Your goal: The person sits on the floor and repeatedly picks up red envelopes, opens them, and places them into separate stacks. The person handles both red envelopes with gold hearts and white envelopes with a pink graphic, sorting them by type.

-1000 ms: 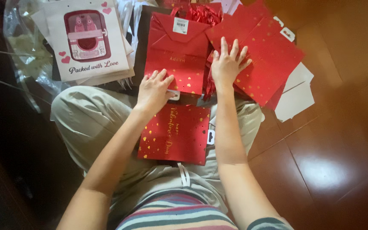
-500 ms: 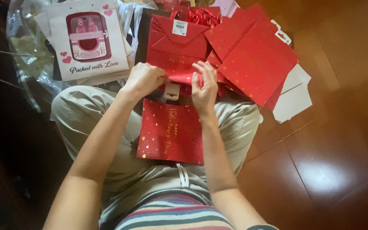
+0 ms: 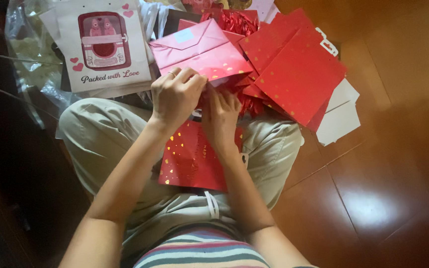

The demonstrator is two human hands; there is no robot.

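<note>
The person sits cross-legged on a wooden floor (image 3: 388,198), both hands working at the near edge of a red gift bag (image 3: 202,47) that lies flat just past the knees. The left hand (image 3: 177,94) is closed in a pinch on that lower edge, fingers curled under. The right hand (image 3: 220,115) is touching the same edge just beside it, fingers bent onto the red paper; whether it grips or only presses, I cannot tell.

By the look of it, the step in hand is getting hold of this bag's edge, and any lift would call for a firm pinch from both hands so the thin paper does not crumple.

A second red bag with gold dots (image 3: 192,159) lies flat on the lap, partly under the right forearm. A fan of more red bags (image 3: 299,74) overlaps to the right, touching the held bag, with white card pieces (image 3: 341,116) poking out beneath. A white bag with a pink picture and hearts (image 3: 103,47) lies to the left, on crinkled clear plastic (image 3: 23,44).

Open room lies to the right, on bare floor; the left side is crowded and dark.
</note>
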